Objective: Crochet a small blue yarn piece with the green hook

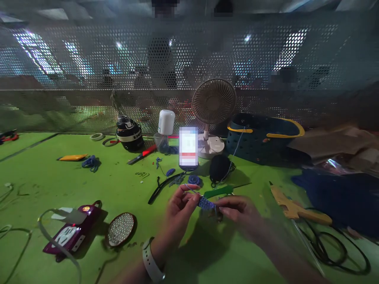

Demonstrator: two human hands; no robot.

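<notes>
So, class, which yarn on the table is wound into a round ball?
The dark yarn, just beyond the right hand; the blue yarn beside the yellow tool is an uneven bunch.

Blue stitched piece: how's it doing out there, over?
Left hand, right hand: pinching the blue piece. Piece: held above the table. Close by: green tool, unclear whether held.

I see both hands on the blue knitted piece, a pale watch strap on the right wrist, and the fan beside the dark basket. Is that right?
Not quite: the head view shows the pale watch strap on the left wrist. The left hand and right hand are both on the blue knitted piece, and the fan is beside the dark basket.
</notes>
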